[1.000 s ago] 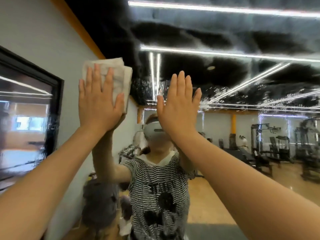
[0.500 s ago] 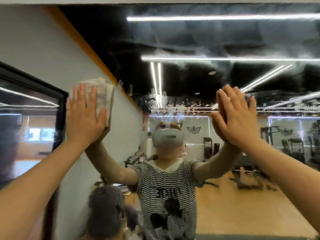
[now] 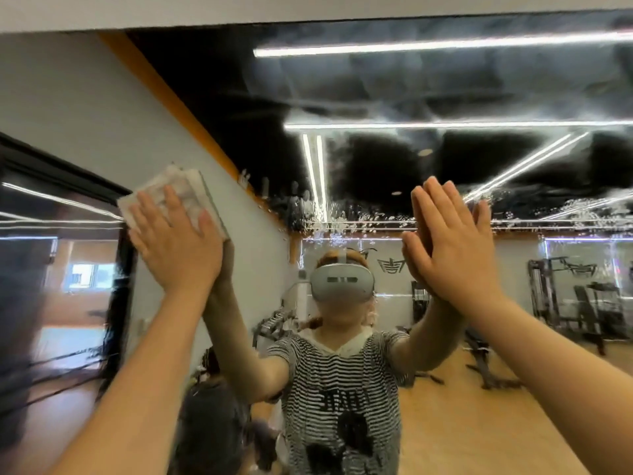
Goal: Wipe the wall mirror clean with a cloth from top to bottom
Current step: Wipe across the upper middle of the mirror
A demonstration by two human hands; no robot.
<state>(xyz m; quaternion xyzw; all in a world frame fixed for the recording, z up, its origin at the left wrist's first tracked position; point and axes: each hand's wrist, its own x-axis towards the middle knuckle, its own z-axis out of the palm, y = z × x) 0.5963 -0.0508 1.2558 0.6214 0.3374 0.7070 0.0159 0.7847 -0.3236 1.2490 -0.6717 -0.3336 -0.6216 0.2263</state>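
The wall mirror [image 3: 428, 80] fills nearly the whole view, its top edge running just under a pale strip of wall [image 3: 205, 10] at the top of the frame. Hazy streaks and wet speckles cover the glass across the upper middle, thickest in a band at the height of the fingertips.

At far left the mirror shows a black-framed window [image 3: 51, 269]. Next to it, the left hand [image 3: 178, 245] lies flat with straight, slightly spread fingers and presses a folded white cloth [image 3: 178, 193] against the glass. The cloth sticks out above and to the right of the fingers, and its reflected twin meets it at the surface.

In the centre stands the reflection of the person in a black-and-white striped T-shirt [image 3: 339, 399] with a dark printed figure and mirrored lettering across the chest that is too blurred to read. A grey headset [image 3: 340, 281] with a small dark panel on its front sits on the head; no brand can be made out on it.

To the right, the right hand [image 3: 448, 248] is open too, fingers straight and close together, palm toward the glass, holding nothing. Its fingertips meet those of its reflection, so it appears to touch the mirror. Behind it, a dark emblem [image 3: 392, 265] shows on the reflected far wall, and gym machines [image 3: 575, 299] stand on the wooden floor [image 3: 479, 423] at far right.
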